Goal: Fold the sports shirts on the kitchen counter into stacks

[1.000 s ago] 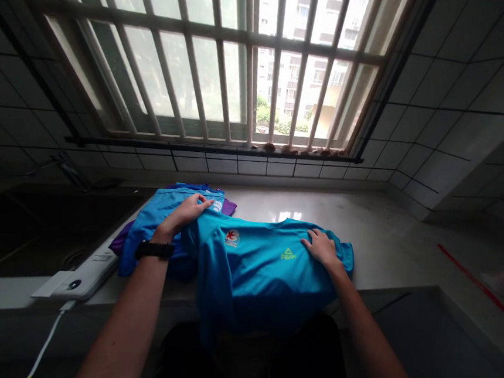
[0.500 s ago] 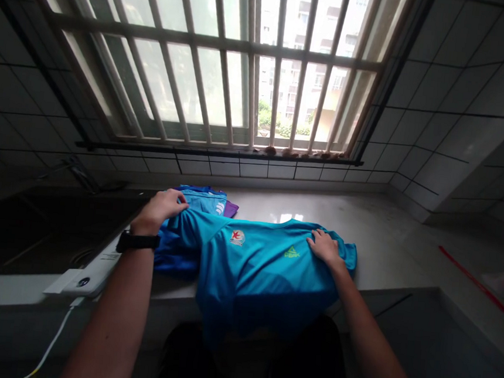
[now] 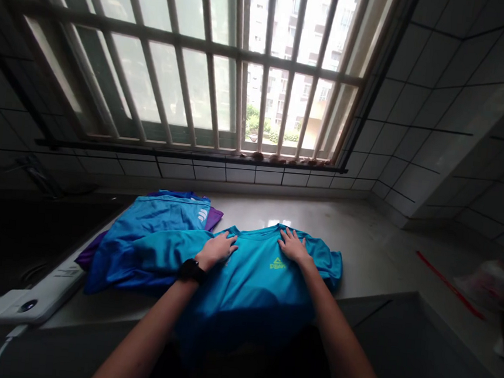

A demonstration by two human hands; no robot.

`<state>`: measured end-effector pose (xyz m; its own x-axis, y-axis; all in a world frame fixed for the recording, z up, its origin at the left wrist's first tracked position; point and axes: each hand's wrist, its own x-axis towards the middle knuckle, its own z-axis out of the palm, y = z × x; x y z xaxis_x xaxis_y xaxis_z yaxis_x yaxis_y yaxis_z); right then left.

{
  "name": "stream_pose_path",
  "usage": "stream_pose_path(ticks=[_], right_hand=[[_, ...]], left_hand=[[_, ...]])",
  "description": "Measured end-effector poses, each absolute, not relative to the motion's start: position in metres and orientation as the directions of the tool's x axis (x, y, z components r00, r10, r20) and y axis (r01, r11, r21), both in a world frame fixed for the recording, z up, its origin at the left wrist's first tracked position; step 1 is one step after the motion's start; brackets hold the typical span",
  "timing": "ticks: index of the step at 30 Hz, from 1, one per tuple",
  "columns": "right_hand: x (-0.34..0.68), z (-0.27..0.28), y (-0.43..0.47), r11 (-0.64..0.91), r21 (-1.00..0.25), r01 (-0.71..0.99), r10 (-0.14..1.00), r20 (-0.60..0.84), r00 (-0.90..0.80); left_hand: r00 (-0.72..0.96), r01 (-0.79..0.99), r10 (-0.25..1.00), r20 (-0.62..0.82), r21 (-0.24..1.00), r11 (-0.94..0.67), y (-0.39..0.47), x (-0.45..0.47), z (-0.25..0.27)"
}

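Note:
A teal T-shirt [image 3: 252, 289] with a green chest logo lies spread over the counter's front, its lower part hanging past the edge into shadow. My left hand [image 3: 218, 249], with a black watch on its wrist, rests on the shirt left of the collar, fingers stretched out. On the other side of the collar my right hand [image 3: 293, 245] presses flat, fingers spread. The left sleeve [image 3: 165, 249] reaches over a pile of blue and purple clothes [image 3: 157, 211] on the left. My left hand covers most of the white chest badge.
A dark sink [image 3: 5, 232] with a faucet [image 3: 37, 173] is at the left. Near it lies a white power strip [image 3: 48, 297] with a cable. On the right counter [image 3: 353, 245] are a red strip [image 3: 449, 284] and a plastic bag [image 3: 484, 283]. A barred window stands behind.
My left hand has left the sleeve end and moved right to the shirt beside the collar. My right hand has shifted inward toward the collar. The view has turned slightly right.

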<state>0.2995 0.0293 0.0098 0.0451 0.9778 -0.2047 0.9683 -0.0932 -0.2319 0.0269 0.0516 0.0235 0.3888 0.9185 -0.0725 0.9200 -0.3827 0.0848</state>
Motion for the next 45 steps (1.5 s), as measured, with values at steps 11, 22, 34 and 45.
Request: stream_pose_path(ticks=[11, 22, 34, 45], right_hand=[[0.367, 0.035, 0.005, -0.054, -0.445, 0.894, 0.972, 0.183, 0.150], [0.463, 0.017, -0.047, -0.241, -0.716, 0.655, 0.947, -0.027, 0.319], [0.469, 0.044, -0.049, -0.346, -0.834, 0.429, 0.773, 0.006, 0.634], [0.381, 0.029, -0.053, -0.098, -0.224, 0.970, 0.987, 0.101, 0.123]], left_hand=[[0.228, 0.968, 0.959, 0.166, 0.066, -0.242, 0.047, 0.037, -0.018], [0.215, 0.975, 0.971, 0.101, 0.025, -0.219, 0.043, 0.040, -0.008], [0.223, 0.969, 0.966, 0.133, 0.082, -0.235, 0.046, 0.038, -0.011], [0.207, 0.948, 0.948, 0.240, 0.192, -0.256, 0.054, 0.036, -0.022]])
